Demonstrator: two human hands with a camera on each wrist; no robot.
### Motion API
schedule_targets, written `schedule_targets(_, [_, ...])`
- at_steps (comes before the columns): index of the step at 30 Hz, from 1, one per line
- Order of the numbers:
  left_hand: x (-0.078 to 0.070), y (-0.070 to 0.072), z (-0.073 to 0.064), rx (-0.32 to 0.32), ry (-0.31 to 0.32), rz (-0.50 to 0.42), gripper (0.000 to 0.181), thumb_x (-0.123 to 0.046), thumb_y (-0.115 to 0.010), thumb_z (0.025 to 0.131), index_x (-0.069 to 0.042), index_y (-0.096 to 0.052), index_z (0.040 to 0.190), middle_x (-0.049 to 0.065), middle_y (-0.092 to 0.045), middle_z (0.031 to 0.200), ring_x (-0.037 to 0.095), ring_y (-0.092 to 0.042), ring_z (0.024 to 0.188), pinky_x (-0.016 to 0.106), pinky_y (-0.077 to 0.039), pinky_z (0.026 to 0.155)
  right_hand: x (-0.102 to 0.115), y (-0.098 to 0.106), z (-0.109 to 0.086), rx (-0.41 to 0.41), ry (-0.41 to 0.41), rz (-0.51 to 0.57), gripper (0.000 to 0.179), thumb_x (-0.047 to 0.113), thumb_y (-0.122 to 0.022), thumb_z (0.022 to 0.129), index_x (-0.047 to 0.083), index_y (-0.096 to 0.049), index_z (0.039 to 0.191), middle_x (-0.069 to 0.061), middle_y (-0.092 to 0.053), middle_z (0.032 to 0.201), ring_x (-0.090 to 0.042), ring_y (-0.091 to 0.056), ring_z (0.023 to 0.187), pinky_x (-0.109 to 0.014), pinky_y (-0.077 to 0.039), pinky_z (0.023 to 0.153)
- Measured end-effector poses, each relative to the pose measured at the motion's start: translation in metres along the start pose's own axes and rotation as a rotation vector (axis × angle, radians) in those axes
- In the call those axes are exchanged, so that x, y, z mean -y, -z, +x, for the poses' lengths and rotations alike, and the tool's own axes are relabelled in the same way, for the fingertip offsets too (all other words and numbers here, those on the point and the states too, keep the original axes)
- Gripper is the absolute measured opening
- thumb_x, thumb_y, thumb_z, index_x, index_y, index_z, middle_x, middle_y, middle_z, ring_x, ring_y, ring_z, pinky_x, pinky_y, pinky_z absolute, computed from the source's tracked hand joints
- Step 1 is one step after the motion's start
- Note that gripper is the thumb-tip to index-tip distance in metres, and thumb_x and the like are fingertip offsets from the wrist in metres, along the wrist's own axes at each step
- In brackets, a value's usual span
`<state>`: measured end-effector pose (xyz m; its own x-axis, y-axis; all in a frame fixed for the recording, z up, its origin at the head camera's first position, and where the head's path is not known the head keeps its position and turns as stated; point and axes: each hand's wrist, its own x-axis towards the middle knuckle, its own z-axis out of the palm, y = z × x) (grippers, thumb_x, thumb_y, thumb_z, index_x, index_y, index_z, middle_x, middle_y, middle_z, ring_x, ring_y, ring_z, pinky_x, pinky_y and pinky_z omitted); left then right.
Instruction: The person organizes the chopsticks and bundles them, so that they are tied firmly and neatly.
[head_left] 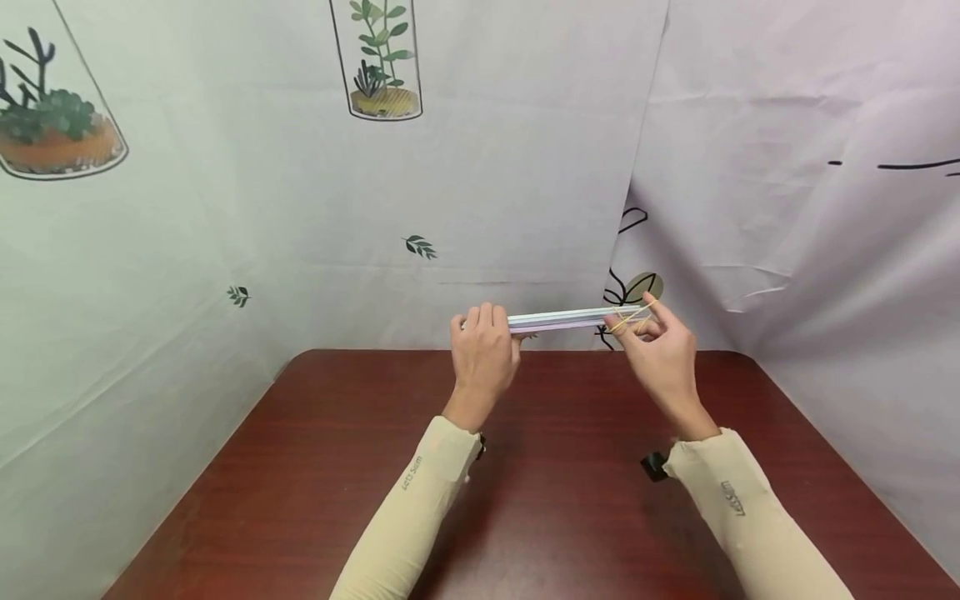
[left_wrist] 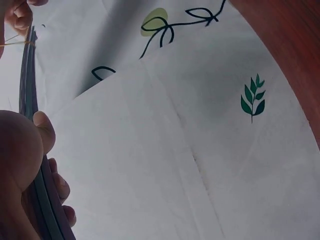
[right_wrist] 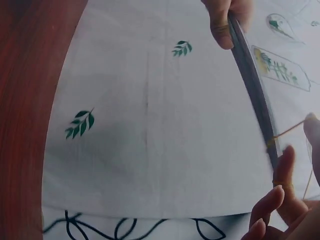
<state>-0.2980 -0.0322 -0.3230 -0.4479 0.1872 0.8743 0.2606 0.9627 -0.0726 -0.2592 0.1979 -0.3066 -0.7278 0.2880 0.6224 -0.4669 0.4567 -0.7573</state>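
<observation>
My left hand [head_left: 483, 350] grips one end of a bundle of long thin strips [head_left: 562, 320], pale white, grey and lilac, held nearly level above the table's far edge. In the left wrist view the thumb lies on one side of the bundle [left_wrist: 47, 210] and fingertips show on the other. At the far end my right hand [head_left: 666, 354] holds a thin yellow rubber band [right_wrist: 290, 129] stretched between spread thumb and fingers. Part of the band wraps round the bundle near that end, as the right wrist view shows.
Below the hands is a dark red wooden table [head_left: 360, 467]. A pale cloth backdrop [head_left: 510, 183] with printed plants hangs behind and at both sides. A dark device [head_left: 654, 467] sits at the right wrist.
</observation>
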Motion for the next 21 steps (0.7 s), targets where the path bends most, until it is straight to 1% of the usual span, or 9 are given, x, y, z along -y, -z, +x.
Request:
schedule_targets(2, [0.000, 0.000, 0.000, -0.006, -0.004, -0.019, 0.037, -0.040, -0.075, 0.083, -0.010, -0.053, 0.081, 0.003, -0.051, 0.074, 0.023, -0.056, 0.075, 0.039, -0.043, 0.080, 0.002, 0.001, 0.001, 0.001, -0.060, 0.030, 0.069, 0.035, -0.078, 0.084, 0.001, -0.054, 0.139, 0.015, -0.060, 0.060, 0.002, -0.047, 0.053, -0.017, -0.038, 0.056])
schedule_targets(5, [0.000, 0.000, -0.001, -0.019, -0.017, -0.046, 0.039, -0.039, -0.077, 0.081, -0.010, -0.052, 0.078, 0.003, -0.050, 0.072, 0.022, -0.055, 0.073, 0.039, -0.043, 0.080, 0.004, 0.002, 0.005, 0.031, -0.154, 0.069, 0.065, 0.039, -0.076, 0.085, 0.002, -0.058, 0.136, 0.016, -0.061, 0.067, 0.003, -0.049, 0.058, -0.018, -0.038, 0.052])
schedule_targets(9, [0.001, 0.000, 0.000, -0.035, -0.041, -0.073, 0.042, -0.042, -0.078, 0.081, -0.010, -0.051, 0.077, 0.003, -0.049, 0.071, 0.021, -0.054, 0.072, 0.039, -0.043, 0.080, 0.007, 0.006, 0.013, 0.122, -0.237, 0.120, 0.048, 0.041, -0.074, 0.087, 0.006, -0.069, 0.118, 0.018, -0.062, 0.074, 0.002, -0.052, 0.057, -0.019, -0.041, 0.051])
schedule_targets(10, [0.001, 0.001, 0.000, -0.036, -0.048, -0.075, 0.043, -0.044, -0.076, 0.082, -0.010, -0.051, 0.077, 0.003, -0.049, 0.072, 0.021, -0.054, 0.072, 0.039, -0.043, 0.081, 0.007, 0.007, 0.015, 0.147, -0.244, 0.127, 0.041, 0.041, -0.074, 0.087, 0.009, -0.072, 0.112, 0.017, -0.062, 0.076, 0.001, -0.050, 0.056, -0.019, -0.041, 0.051])
schedule_targets(13, [0.001, 0.001, 0.000, -0.038, -0.066, -0.090, 0.045, -0.049, -0.073, 0.084, -0.010, -0.052, 0.078, 0.003, -0.050, 0.072, 0.022, -0.055, 0.073, 0.039, -0.043, 0.081, 0.007, 0.010, 0.018, 0.227, -0.252, 0.112, 0.032, 0.041, -0.074, 0.087, 0.011, -0.073, 0.101, 0.017, -0.064, 0.078, -0.004, -0.047, 0.057, -0.021, -0.043, 0.052])
schedule_targets(15, [0.002, 0.001, 0.000, -0.036, -0.076, -0.100, 0.045, -0.050, -0.072, 0.084, -0.010, -0.052, 0.079, 0.003, -0.050, 0.073, 0.022, -0.055, 0.074, 0.039, -0.043, 0.081, 0.008, 0.012, 0.020, 0.279, -0.253, 0.094, 0.022, 0.040, -0.075, 0.086, 0.018, -0.075, 0.093, 0.017, -0.064, 0.080, -0.005, -0.046, 0.057, -0.022, -0.043, 0.052])
schedule_targets(17, [0.003, 0.001, 0.000, -0.029, -0.081, -0.107, 0.045, -0.050, -0.072, 0.085, -0.010, -0.052, 0.080, 0.003, -0.051, 0.074, 0.022, -0.056, 0.075, 0.039, -0.043, 0.082, 0.009, 0.013, 0.022, 0.334, -0.253, 0.084, 0.018, 0.038, -0.077, 0.085, 0.021, -0.076, 0.089, 0.016, -0.059, 0.068, -0.005, -0.043, 0.055, -0.023, -0.041, 0.050])
schedule_targets(19, [0.005, 0.001, 0.000, -0.025, -0.084, -0.115, 0.045, -0.050, -0.072, 0.085, -0.009, -0.052, 0.080, 0.003, -0.050, 0.074, 0.022, -0.056, 0.076, 0.040, -0.043, 0.083, 0.010, 0.014, 0.023, 0.386, -0.238, 0.098, 0.009, 0.034, -0.077, 0.085, 0.026, -0.076, 0.083, 0.015, -0.053, 0.064, -0.004, -0.039, 0.053, -0.023, -0.037, 0.049])
schedule_targets(21, [0.006, 0.001, 0.000, -0.022, -0.086, -0.120, 0.045, -0.049, -0.072, 0.085, -0.009, -0.052, 0.081, 0.003, -0.051, 0.074, 0.023, -0.056, 0.076, 0.040, -0.043, 0.083, 0.010, 0.015, 0.025, 0.418, -0.210, 0.126, 0.004, 0.028, -0.077, 0.085, 0.027, -0.076, 0.081, 0.014, -0.052, 0.063, -0.003, -0.039, 0.054, -0.021, -0.037, 0.048])
